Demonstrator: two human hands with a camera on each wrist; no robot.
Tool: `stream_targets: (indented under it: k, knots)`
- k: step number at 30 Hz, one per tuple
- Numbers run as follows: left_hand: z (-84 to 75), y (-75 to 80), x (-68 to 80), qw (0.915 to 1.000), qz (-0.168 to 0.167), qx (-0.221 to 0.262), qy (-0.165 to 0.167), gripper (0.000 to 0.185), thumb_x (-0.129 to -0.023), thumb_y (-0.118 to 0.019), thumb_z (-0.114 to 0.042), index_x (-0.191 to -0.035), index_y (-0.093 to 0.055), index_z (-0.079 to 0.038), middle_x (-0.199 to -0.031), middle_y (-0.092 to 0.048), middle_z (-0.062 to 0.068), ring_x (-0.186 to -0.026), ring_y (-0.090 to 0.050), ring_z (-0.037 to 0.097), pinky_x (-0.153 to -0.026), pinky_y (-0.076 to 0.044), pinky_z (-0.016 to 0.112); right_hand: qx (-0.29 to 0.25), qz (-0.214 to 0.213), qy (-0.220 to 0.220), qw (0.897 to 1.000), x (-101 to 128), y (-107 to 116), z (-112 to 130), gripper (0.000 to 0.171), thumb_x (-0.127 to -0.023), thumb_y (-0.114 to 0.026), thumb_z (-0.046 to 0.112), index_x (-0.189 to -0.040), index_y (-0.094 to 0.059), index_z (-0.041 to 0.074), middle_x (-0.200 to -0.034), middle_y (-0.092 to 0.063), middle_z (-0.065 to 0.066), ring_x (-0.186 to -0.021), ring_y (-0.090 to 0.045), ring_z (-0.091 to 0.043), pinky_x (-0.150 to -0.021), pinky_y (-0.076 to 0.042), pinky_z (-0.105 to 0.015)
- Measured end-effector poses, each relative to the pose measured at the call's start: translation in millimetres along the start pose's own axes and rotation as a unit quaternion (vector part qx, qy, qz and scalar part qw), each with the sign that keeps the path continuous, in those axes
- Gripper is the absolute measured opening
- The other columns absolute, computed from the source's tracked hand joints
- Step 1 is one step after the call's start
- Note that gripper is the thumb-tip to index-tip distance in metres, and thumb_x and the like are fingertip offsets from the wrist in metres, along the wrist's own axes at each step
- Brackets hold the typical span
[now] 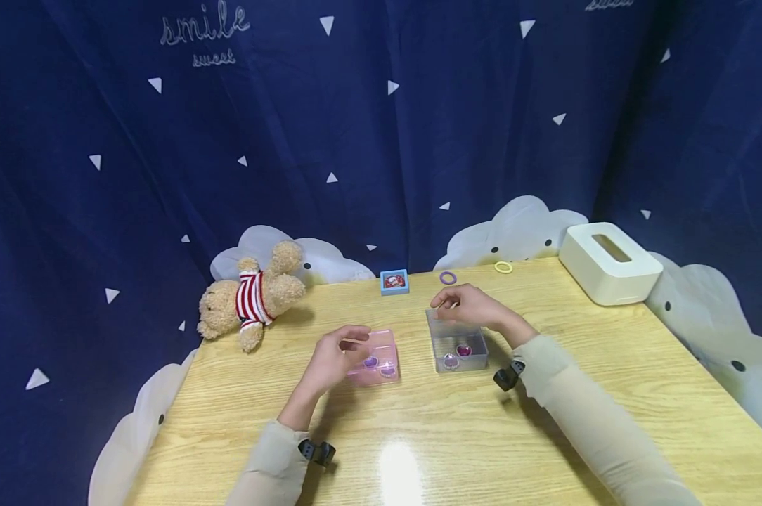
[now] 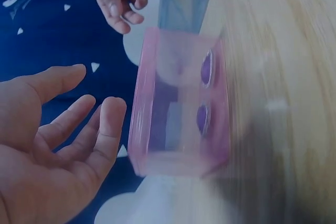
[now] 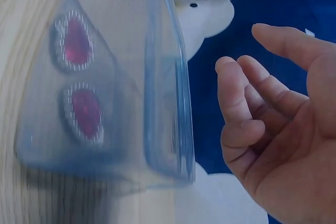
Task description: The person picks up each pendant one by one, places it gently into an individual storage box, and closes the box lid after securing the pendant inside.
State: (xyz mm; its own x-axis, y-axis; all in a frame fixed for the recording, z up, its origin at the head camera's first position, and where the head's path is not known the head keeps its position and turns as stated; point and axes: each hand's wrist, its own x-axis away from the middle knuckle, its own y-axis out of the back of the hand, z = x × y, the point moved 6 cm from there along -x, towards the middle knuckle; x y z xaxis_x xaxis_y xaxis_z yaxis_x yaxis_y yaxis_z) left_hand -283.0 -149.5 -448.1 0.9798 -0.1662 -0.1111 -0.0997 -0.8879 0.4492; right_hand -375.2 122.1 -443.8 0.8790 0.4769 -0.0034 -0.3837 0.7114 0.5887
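A translucent pink box holds two purple gem pieces with pale beaded rims, a purple gem and another purple gem. Beside and above that box is my left hand, fingers loosely bent with nothing between them. To the right, a translucent blue-grey box contains two beaded-rim gems, a pinkish-red gem and a second red gem. Over its far side hovers my right hand, fingers loosely curled and holding nothing. In the right wrist view a gap separates this hand from the box.
Behind the boxes lie a small blue square box, a purple ring and a yellow ring. A teddy bear in a striped shirt lies at the back left. A white tissue box stands back right, before a dark blue curtain.
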Motion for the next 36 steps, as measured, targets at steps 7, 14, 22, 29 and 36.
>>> stream_targets:
  k: [7,14,22,29,36]
  knots:
    - [-7.8,-22.9,-3.8,0.9998,0.018,-0.002,0.011,0.034,-0.090,-0.072,-0.012,-0.123,-0.069,-0.011,-0.118,-0.071,0.010,-0.105,-0.068,0.028,-0.078,-0.057,0.029,-0.011,-0.025,-0.014,1.000,5.8,18.2,-12.6,0.028,-0.091,-0.072,0.019,-0.111,-0.068,0.000,-0.095,-0.068,-0.010,-0.081,-0.067,-0.033,-0.072,-0.058,-0.042]
    - [-18.7,-49.4,-8.8,0.9997,0.023,0.003,0.005,0.033,-0.086,-0.077,-0.015,-0.118,-0.071,-0.013,-0.111,-0.074,0.015,-0.094,-0.073,0.022,-0.074,-0.059,0.028,-0.010,-0.044,-0.028,0.999,10.3,30.4,-28.4,0.033,-0.093,-0.069,0.020,-0.116,-0.065,-0.003,-0.096,-0.068,-0.011,-0.081,-0.067,-0.035,-0.074,-0.056,-0.039]
    - [-27.1,-73.1,-14.7,0.9995,0.032,-0.002,-0.008,0.037,-0.087,-0.077,-0.013,-0.122,-0.068,-0.008,-0.122,-0.069,0.017,-0.102,-0.072,0.028,-0.065,-0.058,0.024,-0.034,-0.055,-0.060,0.996,11.9,39.4,-53.4,0.035,-0.094,-0.068,0.019,-0.119,-0.063,-0.005,-0.100,-0.067,-0.018,-0.092,-0.067,-0.037,-0.084,-0.058,-0.048]
    - [-33.7,-90.2,-17.6,0.9989,0.040,-0.022,-0.015,0.038,-0.086,-0.078,-0.010,-0.122,-0.068,-0.007,-0.124,-0.069,0.014,-0.101,-0.073,0.026,-0.074,-0.059,0.023,-0.035,-0.059,-0.074,0.995,11.4,43.4,-71.3,0.036,-0.093,-0.069,0.022,-0.118,-0.064,-0.003,-0.097,-0.068,-0.010,-0.092,-0.067,-0.031,-0.084,-0.058,-0.044]
    - [-38.3,-102.1,-18.6,0.9976,0.043,-0.055,0.002,0.042,-0.084,-0.078,-0.009,-0.125,-0.067,-0.005,-0.126,-0.068,0.015,-0.091,-0.074,0.019,-0.066,-0.056,0.019,-0.038,-0.060,-0.084,0.994,10.6,44.8,-81.3,0.039,-0.094,-0.068,0.022,-0.121,-0.062,-0.005,-0.097,-0.068,-0.010,-0.087,-0.068,-0.029,-0.079,-0.057,-0.040]
